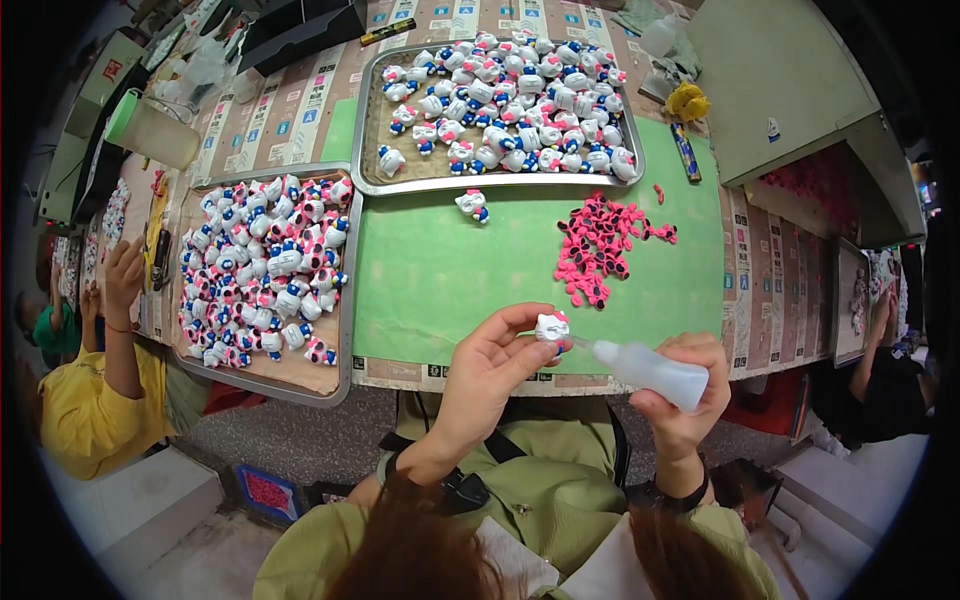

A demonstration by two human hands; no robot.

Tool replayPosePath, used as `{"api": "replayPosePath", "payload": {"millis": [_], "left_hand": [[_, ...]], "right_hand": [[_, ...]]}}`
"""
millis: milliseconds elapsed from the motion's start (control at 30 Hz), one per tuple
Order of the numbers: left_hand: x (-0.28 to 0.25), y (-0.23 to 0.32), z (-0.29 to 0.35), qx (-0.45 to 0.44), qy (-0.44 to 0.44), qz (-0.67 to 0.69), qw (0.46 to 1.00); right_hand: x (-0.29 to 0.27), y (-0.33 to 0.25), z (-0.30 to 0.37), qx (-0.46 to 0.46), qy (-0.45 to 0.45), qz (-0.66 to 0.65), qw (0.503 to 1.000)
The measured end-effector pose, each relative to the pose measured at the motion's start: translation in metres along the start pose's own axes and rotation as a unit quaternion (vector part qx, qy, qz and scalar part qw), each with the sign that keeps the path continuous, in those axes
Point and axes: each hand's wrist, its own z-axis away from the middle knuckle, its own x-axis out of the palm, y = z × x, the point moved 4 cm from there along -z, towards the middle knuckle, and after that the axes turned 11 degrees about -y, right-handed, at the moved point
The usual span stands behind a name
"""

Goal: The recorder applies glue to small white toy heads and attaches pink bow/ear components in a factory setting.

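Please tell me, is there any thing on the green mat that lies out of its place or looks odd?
Yes. One white figurine lies alone on the green mat, just outside the rear tray, apart from the others inside it. One pink piece also lies away from the pink pile. Nothing looks spilled or broken.

A green mat (440, 280) covers the middle of the tabletop (300, 110). At its far edge sits a metal tray (366, 140) of white-and-blue figurines, with one stray figurine (472, 205) lying just near of it. A second tray (345, 330) on the left holds more figurines — these show pink too. A pile of pink bows (598, 248) lies on the mat's right. Far right — a yellow object (688, 101). A person in yellow (95, 410) sits at left.
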Motion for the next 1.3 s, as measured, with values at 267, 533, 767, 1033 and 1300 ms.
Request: {"api": "replayPosePath", "payload": {"millis": [267, 533, 767, 1033, 1300], "left_hand": [[-0.003, -0.001, 0.0, 0.007, 0.018, -0.01, 1.0], [0.002, 0.003, -0.001, 0.005, 0.008, 0.043, 0.999], [0.003, 0.003, 0.0, -0.002, 0.004, 0.045, 0.999], [0.001, 0.003, 0.001, 0.009, 0.02, 0.038, 0.999], [-0.011, 0.0, 0.0, -0.001, 0.059, 0.063, 0.996]], "right_hand": [[-0.006, 0.0, -0.002, 0.01, 0.001, -0.014, 1.0], [-0.007, 0.0, -0.002, -0.003, 0.036, -0.04, 0.999], [-0.006, 0.001, -0.003, 0.004, 0.024, -0.018, 1.0], [-0.012, 0.003, -0.001, 0.002, 0.021, -0.012, 1.0], [-0.067, 0.075, -0.026, 0.113, 0.222, 0.007, 0.968]]}}
